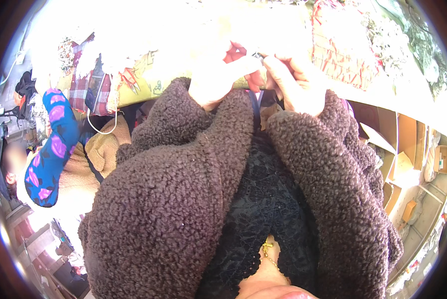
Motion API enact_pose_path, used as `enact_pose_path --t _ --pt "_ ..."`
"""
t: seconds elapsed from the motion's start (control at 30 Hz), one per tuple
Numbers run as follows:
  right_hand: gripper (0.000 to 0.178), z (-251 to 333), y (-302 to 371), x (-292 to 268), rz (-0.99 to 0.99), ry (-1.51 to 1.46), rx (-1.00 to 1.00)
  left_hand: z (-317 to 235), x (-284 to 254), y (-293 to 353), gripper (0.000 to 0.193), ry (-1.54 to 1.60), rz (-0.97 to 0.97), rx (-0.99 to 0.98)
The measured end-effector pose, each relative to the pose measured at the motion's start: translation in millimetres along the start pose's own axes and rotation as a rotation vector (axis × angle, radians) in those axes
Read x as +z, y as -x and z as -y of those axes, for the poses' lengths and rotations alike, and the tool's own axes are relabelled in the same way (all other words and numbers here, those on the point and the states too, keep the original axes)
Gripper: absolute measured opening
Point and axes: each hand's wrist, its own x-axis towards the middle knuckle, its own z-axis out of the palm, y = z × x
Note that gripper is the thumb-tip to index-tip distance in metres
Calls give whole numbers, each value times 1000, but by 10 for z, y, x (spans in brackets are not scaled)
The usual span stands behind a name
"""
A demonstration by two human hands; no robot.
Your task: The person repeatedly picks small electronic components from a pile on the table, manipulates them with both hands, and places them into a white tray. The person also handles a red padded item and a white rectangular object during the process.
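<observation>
Pale cloth (183,30) at 12 o'clock: left hand (214,79) and right hand (293,82) pinch 1 small dark clip (257,55); steady fingertips would help.

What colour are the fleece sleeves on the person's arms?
Dark brown fleece sleeves, seen best in the head view.

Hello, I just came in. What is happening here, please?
A person in a fuzzy brown coat holds both hands close together at a bright table edge. The left hand and right hand pinch something small and dark between the fingertips; what it is cannot be told. Another person's blue flowered sleeve shows at the left, and cardboard boxes sit at the right.
</observation>
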Motion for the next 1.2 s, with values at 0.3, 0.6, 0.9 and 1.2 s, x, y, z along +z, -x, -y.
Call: enact_pose_path --t 0.3,0.6,0.9,1.2 --pt "31 54 -90 -37 117 12 -152 -79 76 16 13 -27 -176 -226" --pt "50 8 -129 42 36 209 -122 135 -63 -29 20 152 -39 -131" --pt "21 22 -104 57 -29 225 -77 166 156 18 19 -303 -218 231" --pt "19 -121 -184 -66 232 12 153 161 19 73 16 476 27 -169"
